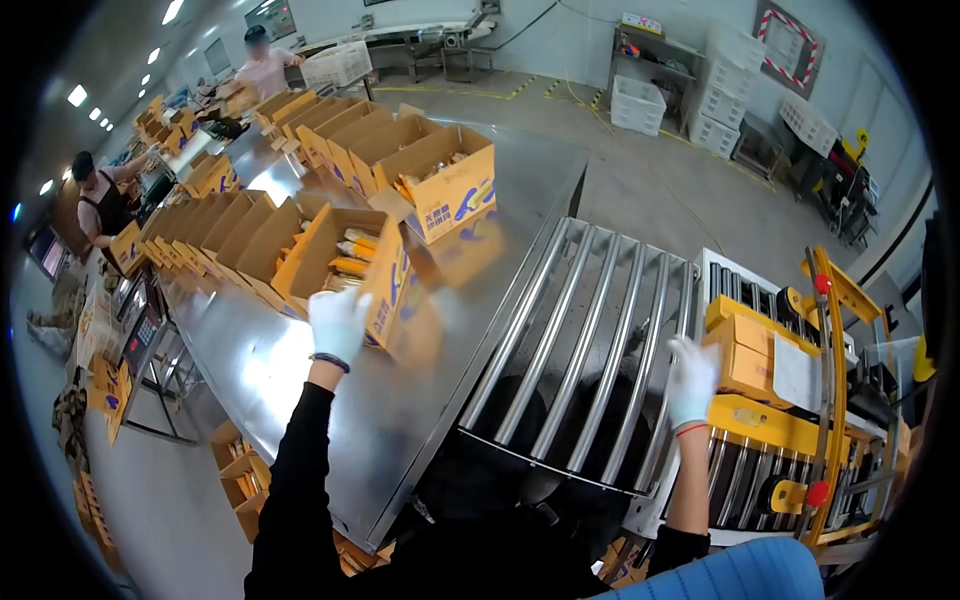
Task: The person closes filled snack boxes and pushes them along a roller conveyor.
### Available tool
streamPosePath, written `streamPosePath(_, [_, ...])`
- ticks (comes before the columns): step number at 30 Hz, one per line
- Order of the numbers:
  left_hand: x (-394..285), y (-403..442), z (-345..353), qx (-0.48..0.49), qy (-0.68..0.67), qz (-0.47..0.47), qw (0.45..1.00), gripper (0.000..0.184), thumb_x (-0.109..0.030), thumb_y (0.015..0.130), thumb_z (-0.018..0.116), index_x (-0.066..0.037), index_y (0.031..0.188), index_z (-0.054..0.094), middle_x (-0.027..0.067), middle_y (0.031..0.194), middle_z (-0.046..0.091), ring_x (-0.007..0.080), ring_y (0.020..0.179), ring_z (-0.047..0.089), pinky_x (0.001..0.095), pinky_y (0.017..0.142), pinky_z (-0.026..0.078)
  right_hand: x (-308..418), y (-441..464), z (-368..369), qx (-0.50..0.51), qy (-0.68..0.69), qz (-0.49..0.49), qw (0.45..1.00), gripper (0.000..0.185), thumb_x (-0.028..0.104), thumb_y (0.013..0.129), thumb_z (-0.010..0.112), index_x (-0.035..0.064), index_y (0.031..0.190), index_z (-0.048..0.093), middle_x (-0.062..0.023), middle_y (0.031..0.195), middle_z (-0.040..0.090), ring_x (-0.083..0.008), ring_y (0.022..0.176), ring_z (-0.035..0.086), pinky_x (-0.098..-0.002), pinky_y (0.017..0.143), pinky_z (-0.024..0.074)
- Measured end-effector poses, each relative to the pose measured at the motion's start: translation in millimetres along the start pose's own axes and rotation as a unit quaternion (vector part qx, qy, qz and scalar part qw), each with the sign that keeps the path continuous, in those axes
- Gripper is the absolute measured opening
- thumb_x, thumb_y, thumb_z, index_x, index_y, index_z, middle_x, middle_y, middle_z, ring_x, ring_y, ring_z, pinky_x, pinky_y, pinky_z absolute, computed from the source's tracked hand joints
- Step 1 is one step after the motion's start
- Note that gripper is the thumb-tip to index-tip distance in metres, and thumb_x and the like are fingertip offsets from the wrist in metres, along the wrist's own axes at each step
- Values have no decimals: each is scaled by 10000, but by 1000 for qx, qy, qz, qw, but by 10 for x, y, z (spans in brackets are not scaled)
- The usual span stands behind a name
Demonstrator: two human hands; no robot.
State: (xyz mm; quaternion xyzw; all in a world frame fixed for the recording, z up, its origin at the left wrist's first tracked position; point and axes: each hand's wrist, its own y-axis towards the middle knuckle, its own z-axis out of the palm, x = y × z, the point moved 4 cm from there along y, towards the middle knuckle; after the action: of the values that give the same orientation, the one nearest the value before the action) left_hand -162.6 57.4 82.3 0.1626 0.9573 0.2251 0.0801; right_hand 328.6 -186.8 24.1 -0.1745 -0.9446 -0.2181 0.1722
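Note:
My left hand (338, 325), in a white glove, is at the near rim of an open cardboard box (390, 290), its fingers closed over the edge. Inside that box lie several orange and white wrapped packs (350, 262). White-gloved as well and blurred by motion, my right hand (692, 382) is raised with its fingers apart over the right end of the roller conveyor (585, 350). Just to its right, a closed cardboard box (746, 355) sits in the yellow-framed machine (835, 330).
Two rows of open boxes (215, 225) stand on the metal table (420, 400). Another filled box (440, 185) is near its far right corner. Red knobs (817, 493) stick out from the machine. Two people (100, 200) work at the far left. White crates (715, 110) are stacked at the back.

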Motion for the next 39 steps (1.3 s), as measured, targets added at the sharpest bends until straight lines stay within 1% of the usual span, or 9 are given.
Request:
streamPosePath(5, [-606,-416,-193,7,-179,215,960,159,-229,883,714,-78,923,745,82,755,667,323,843,634,481,965,443,1211,-109,430,26,42,-125,991,959,333,726,859,-56,1480,412,-250,1477,482,-429,1414,401,-507,1218,273])
streamPosePath(10, [-685,-572,-385,145,-385,182,893,258,-136,861,750,-43,1101,742,175,1596,424,384,1466,409,458,1214,312,1749,-120,320,84,107,-212,968,857,286,747,847,58,1478,463,-165,1507,487,-361,1454,390,-578,1225,221])
streamPosePath(16, [-1175,-86,100,339,-563,38,752,233,-113,932,655,-12,1135,708,126,1416,610,254,1304,569,350,1095,438,1382,-30,336,189,368,-120,902,301,261,917,735,72,1151,746,-110,1201,743,-310,1259,630,-501,1177,381])
streamPosePath(18, [-1298,-17,341,342,-569,-33,748,183,-105,949,631,9,1072,704,127,1339,652,262,1252,588,353,1071,451,1495,224,291,174,206,-149,952,602,291,841,785,61,1368,606,-150,1348,635,-324,1337,538,-484,1201,343])
streamPosePath(20, [-1319,-51,409,91,-391,155,903,212,-157,940,683,16,1061,661,126,1201,665,274,1139,616,352,999,485,1817,483,151,88,51,-256,961,831,312,776,821,65,1488,471,-152,1449,524,-335,1386,457,-499,1222,296])
streamPosePath(23, [-1131,-215,278,-109,-265,30,958,342,-249,889,772,-3,1086,637,140,1073,651,326,1018,633,413,951,514,1978,576,185,29,2,-250,968,921,351,747,836,37,1507,422,-147,1443,498,-352,1381,437,-545,1234,247])
streamPosePath(33, [-2062,39,1217,177,-652,-207,707,511,-245,952,707,54,1343,570,150,1235,681,196,1152,639,331,969,519,1275,-70,7,130,-109,-123,978,934,309,693,886,46,1484,466,-158,1424,520,-312,1391,451,-553,1249,216])
streamPosePath(37, [-3453,-281,825,118,-569,33,813,566,-355,950,720,48,1318,568,147,1087,705,210,1023,675,338,935,530,602,179,-53,50,-176,-44,982,1085,332,674,891,3,1554,346,-187,1597,380,-387,1502,301,-525,1266,179])
streamPosePath(39, [-3775,-557,1081,392,-613,131,673,609,-395,958,704,25,1371,548,187,1186,683,253,1089,671,353,957,525,339,250,-24,3,-219,-17,975,1035,372,766,841,-21,1561,308,-220,1603,353,-405,1513,274,-513,1268,173])
